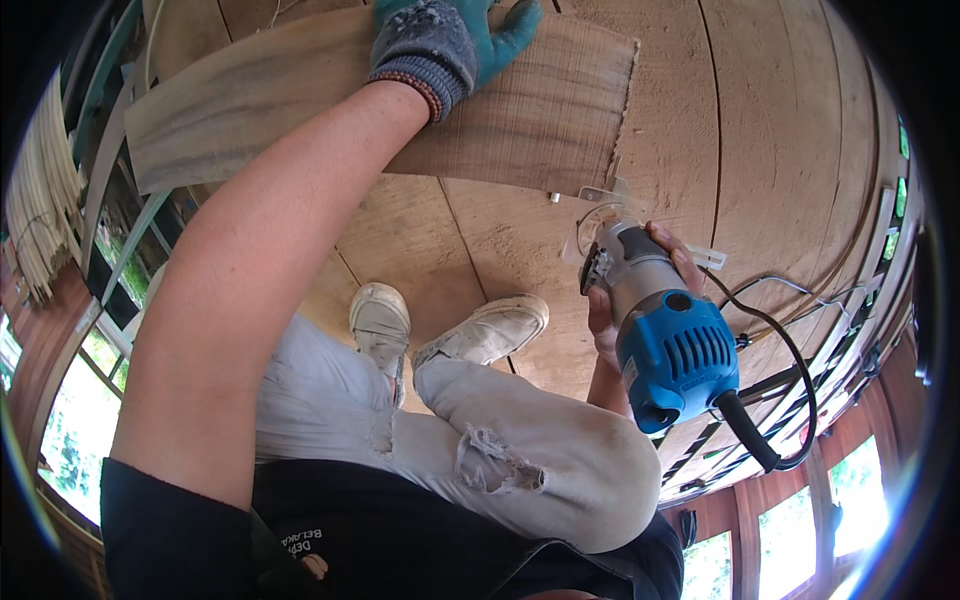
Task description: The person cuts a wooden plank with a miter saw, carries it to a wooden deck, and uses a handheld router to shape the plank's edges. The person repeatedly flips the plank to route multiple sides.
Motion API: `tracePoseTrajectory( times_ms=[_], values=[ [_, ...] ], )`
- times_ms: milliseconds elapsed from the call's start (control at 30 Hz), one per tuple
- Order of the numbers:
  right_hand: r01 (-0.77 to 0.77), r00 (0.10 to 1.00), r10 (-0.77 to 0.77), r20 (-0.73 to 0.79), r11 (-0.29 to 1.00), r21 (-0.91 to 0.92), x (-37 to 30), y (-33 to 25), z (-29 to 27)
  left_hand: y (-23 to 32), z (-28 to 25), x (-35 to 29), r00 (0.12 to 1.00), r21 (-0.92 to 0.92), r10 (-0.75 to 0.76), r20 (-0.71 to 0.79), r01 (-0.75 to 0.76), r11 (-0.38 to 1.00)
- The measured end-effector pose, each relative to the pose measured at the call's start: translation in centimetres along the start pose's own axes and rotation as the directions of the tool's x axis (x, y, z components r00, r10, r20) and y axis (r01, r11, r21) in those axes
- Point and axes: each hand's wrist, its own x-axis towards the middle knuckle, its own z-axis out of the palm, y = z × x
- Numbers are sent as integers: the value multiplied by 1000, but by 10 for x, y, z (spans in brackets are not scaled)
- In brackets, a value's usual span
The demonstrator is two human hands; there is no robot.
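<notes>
A wide brown wooden board (540,110) lies across the plank floor in front of me. My left hand (440,40), in a green and grey work glove, rests on top of it with the thumb stretched out; its other fingertips are cut off by the picture's upper edge. Bare fingers of my right hand (603,318) wrap around a blue and silver trim router (675,345), tilted with its motor end toward me. Its clear base (600,215) is at the board's near right corner; whether they touch I cannot tell. The router's bit is hidden.
My light shoes (485,328) stand on the wooden floor (770,130) just below the board. The router's black cord (805,385) loops to the right, near other cables on the floor. Thin wood strips (45,190) stand at the far left. A slatted railing curves along the right.
</notes>
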Motion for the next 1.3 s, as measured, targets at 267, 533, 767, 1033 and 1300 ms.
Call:
tracePoseTrajectory(
  times_ms=[267, 533, 767, 1033, 1300],
  values=[
    [-138, 984, 148, 98, 984, -109, -1, -31, -7, -2, 7, -2, 997, 35, 29, -77, -26, 999],
    [-225, 961, 241, 136, 967, -122, -3, -42, -10, 1, 4, -1, 999, 31, 21, -37, -20, 999],
    [-56, 997, 60, 59, 996, -68, -7, -11, -2, 2, 3, -1, 999, 30, 5, -38, -4, 1000],
    [3, 998, -1, 59, 999, -35, -5, 6, -1, 2, 1, -1, 1000, 38, -14, 5, 14, 999],
    [-71, 995, 77, 64, 994, -89, 5, -10, 1, 3, 0, 0, 1000, 15, -21, 11, 21, 1000]
  ],
)
